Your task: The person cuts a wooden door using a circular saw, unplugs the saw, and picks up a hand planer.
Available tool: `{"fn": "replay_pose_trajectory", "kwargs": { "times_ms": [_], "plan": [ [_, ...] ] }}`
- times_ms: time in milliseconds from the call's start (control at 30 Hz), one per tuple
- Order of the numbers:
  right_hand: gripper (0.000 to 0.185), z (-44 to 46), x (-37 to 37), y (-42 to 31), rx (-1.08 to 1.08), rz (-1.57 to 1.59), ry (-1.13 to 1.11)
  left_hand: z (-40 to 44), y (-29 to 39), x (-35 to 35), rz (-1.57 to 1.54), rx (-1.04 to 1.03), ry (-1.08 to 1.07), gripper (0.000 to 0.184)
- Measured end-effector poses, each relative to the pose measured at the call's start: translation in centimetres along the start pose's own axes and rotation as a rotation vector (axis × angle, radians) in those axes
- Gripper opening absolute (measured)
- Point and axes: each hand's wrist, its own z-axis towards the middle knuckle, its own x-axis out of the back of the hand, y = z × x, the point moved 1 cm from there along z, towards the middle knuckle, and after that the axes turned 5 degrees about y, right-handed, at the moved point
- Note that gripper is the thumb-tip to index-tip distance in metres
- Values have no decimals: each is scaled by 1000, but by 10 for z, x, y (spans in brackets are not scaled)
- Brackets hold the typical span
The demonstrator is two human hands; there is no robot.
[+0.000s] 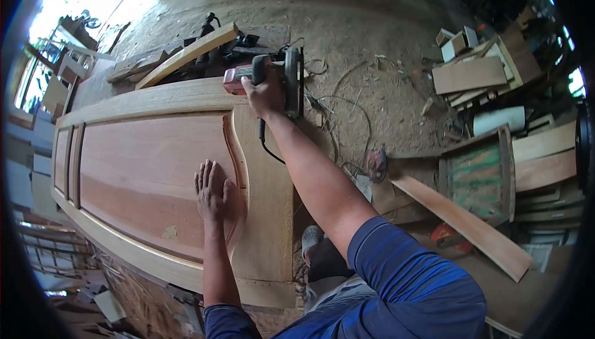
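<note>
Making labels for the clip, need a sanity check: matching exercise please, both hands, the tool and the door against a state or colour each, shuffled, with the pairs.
Column 1
1. Left hand
2. Right hand
3. Power tool
4. Door

Column 2
A. Red and black
B. Resting on the door's recessed panel
C. Bare wood, pale frame round a redder panel
D. Gripping the power tool

Pairs: 1-B, 2-D, 3-A, 4-C
</note>
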Motion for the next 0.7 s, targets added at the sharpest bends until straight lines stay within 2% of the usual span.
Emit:
{"fn": "replay_pose_trajectory", "kwargs": {
  "times_ms": [67,100,167,300,367,467,500,567,700],
  "plan": [
    [59,0,1,2,6,-10,-2,1,2,3,-9,13,12,65],
    [56,-1,1,-1,127,-2,58,1,2,3,-6,14,14,65],
    [52,-1,-2,8,3,31,1,3,4,7,-5,23,14,65],
    [47,3,-5,11,-28,136,-51,4,6,9,9,52,-1,66],
    [48,-5,12,-25,-262,317,-180,4,7,12,1,74,-13,66],
    [57,-4,14,-23,-300,306,-220,9,9,14,-3,103,1,67],
    [55,-3,19,-27,-369,214,-265,8,12,17,-9,129,5,67],
    [52,0,7,7,-174,164,-190,10,22,23,-30,179,35,65],
    [55,-3,4,-1,4,-22,-65,10,17,22,-74,225,30,63]
  ]
}}
